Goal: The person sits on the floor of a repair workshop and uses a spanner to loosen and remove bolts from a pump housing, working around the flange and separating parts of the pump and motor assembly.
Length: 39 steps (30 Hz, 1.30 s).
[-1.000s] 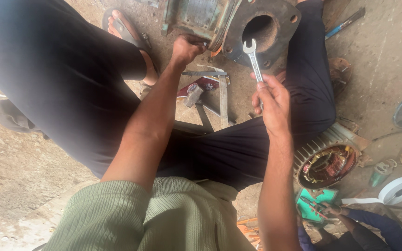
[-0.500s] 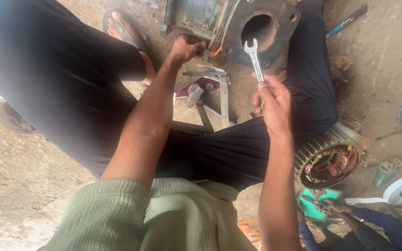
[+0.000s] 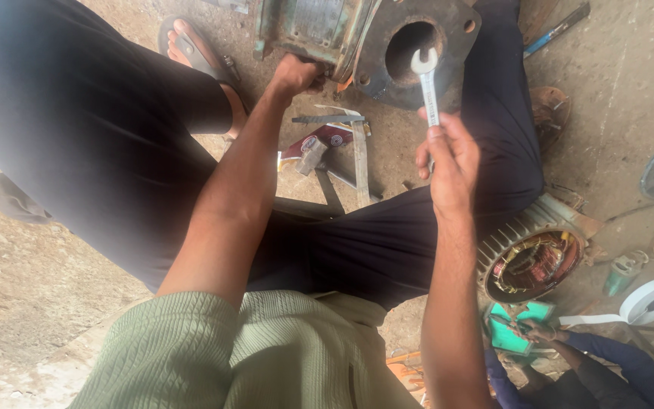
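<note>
Rough concrete floor [image 3: 32, 303], dusty and pitted, fills the view under me as I look down past my green ribbed shirt and dark trousers.

My right hand [image 3: 450, 163] is clenched around the shaft of 1 flat steel wrench [image 3: 427, 83], thumb along the handle, holding it upright. Its open-end jaw sits over the round hole of the flange [image 3: 448, 72], a dark cast plate with bolt holes at its corners; I cannot tell whether the jaw touches the metal.

My left hand [image 3: 297, 76] is curled into a fist against the lower edge of the pump body [image 3: 312, 26], a greenish, worn metal housing joined to the flange. I cannot tell whether the fingers grip a part there.

Between my 2 arms, on the floor, lie flat metal strips [image 3: 359, 163] and 1 small red-and-white packet [image 3: 325, 140]. My sandalled foot [image 3: 198, 49] rests left of the pump body.

Right of my right arm stands 1 motor stator [image 3: 535, 257], round, finned outside, copper windings inside. Beside it I see 1 white tape roll [image 3: 651, 301], 1 small green can [image 3: 621, 273] and 1 teal box [image 3: 515, 329], where another person's hand [image 3: 540, 332] in a blue sleeve works.
</note>
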Each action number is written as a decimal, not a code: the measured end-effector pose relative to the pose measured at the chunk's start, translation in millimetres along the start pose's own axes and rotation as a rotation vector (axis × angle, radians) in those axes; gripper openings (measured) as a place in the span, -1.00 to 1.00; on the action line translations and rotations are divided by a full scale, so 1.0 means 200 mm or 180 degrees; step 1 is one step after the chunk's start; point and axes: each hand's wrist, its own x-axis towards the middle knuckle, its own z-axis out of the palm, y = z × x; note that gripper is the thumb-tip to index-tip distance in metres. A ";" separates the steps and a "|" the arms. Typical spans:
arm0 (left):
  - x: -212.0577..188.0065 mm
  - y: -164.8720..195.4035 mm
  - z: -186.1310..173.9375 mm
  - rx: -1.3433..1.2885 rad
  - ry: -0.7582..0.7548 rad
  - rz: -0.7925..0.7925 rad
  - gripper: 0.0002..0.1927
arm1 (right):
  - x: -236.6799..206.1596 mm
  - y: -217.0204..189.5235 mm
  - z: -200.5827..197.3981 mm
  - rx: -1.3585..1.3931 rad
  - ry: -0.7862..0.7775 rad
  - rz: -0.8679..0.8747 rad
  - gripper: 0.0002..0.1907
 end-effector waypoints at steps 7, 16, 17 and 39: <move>-0.03 0.03 0.00 0.0431 0.0059 0.0183 -0.90 | 0.13 -0.03 0.02 -0.0022 0.0147 -0.0542 -0.70; -0.03 -0.01 0.00 0.0060 0.0230 0.0021 -0.72 | 0.16 -0.03 0.05 0.0019 0.0081 -0.0497 -0.70; -0.02 -0.01 0.00 -0.0036 0.0251 0.0008 -0.74 | 0.16 -0.03 0.04 0.0030 0.0084 -0.0481 -0.70; 0.01 0.02 0.04 0.0067 0.0404 -0.0328 -0.90 | 0.07 0.02 0.03 -0.0080 -0.0036 -0.0066 -0.73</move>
